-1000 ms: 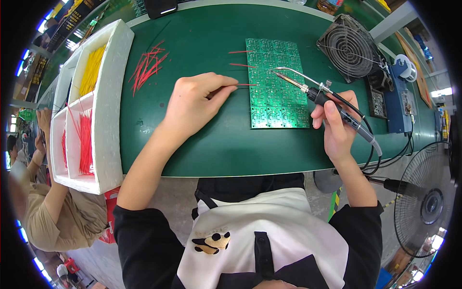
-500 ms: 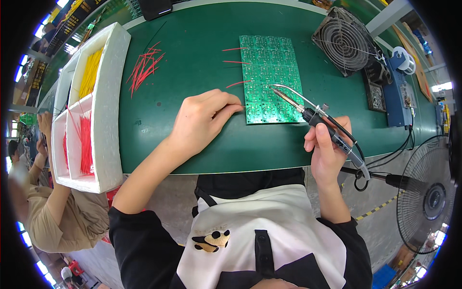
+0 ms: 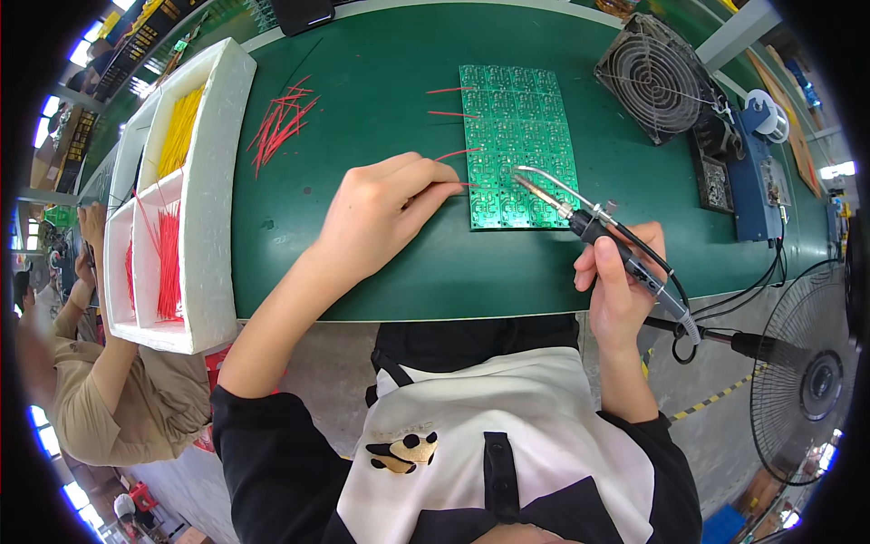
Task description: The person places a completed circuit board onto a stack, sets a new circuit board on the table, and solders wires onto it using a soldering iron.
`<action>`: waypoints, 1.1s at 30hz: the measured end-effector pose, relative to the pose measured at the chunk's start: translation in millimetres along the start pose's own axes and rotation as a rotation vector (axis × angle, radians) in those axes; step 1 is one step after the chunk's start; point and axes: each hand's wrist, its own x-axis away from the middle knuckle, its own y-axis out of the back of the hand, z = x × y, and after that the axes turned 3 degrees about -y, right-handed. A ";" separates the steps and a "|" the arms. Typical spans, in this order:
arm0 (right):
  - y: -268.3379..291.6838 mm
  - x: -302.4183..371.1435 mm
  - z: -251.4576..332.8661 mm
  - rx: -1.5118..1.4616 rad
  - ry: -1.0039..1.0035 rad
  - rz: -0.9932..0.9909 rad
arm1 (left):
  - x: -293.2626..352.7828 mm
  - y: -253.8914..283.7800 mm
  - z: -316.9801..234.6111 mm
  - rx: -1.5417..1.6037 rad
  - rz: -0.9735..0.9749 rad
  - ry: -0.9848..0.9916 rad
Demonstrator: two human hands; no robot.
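A green panel of printed circuit boards (image 3: 528, 136) lies on the green table in front of me. Along its left edge, several red wires (image 3: 450, 91) stick out to the left. My left hand (image 3: 381, 213) is closed, thumb and forefinger pinching another red wire (image 3: 470, 185) whose end reaches over the panel's left edge, near its lower part. My right hand (image 3: 621, 286) grips a soldering iron (image 3: 591, 227) with a thin metal feed tube alongside. The iron's tip points left over the panel's lower half; whether it touches cannot be made out.
Loose red wires (image 3: 283, 122) lie at the table's left, beside a white foam box (image 3: 213, 199) of yellow and red wires. A square fan (image 3: 654, 86) and a blue soldering unit (image 3: 754, 181) stand right. A floor fan (image 3: 811, 376) is lower right; another person (image 3: 118, 390) sits left.
My left hand has shifted slightly away from me along the panel's edge, and the pinched red wire's end now shows over the panel. The soldering iron stays nearly in place.
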 end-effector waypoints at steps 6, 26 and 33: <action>3.6 -0.4 -0.7 -0.028 -0.003 0.057 | 3.3 -20.3 9.1 0.125 -0.079 0.022; -0.4 -1.2 0.3 0.036 -0.001 0.149 | 4.8 -16.8 11.1 0.105 -0.083 -0.005; 2.3 -0.6 2.2 0.002 -0.031 0.187 | 4.6 -18.1 12.6 0.112 -0.101 -0.051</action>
